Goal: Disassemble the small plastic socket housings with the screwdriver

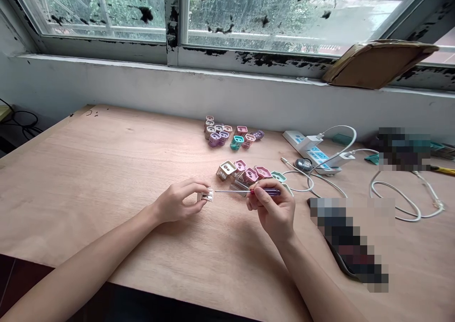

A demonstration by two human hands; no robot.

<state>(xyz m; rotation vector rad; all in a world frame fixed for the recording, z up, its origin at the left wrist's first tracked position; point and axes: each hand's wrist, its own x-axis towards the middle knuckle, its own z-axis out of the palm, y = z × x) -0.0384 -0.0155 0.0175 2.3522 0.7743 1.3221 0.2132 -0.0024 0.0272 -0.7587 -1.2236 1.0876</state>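
Note:
My left hand (179, 201) pinches a small pale pencil sharpener (206, 196) between thumb and fingers, just above the table. In my right hand (273, 210) is a screwdriver (232, 191) with a purple and red handle, its thin shaft pointing left. The tip is close to the sharpener's right side; whether they touch I cannot tell. Right behind the shaft lies a clear plastic case (240, 185). A group of two-hole pencil sharpeners in pink (250, 175), beige (226, 169) and teal (278, 176) sits beyond my hands, partly hidden by my right hand.
More coloured sharpeners (218, 133) stand farther back on the wooden table (106, 170). To the right are a power strip (313, 152) with chargers, looping white cables (394, 206) and a blurred-out phone-like object (337, 255). Cardboard (380, 64) leans on the window sill.

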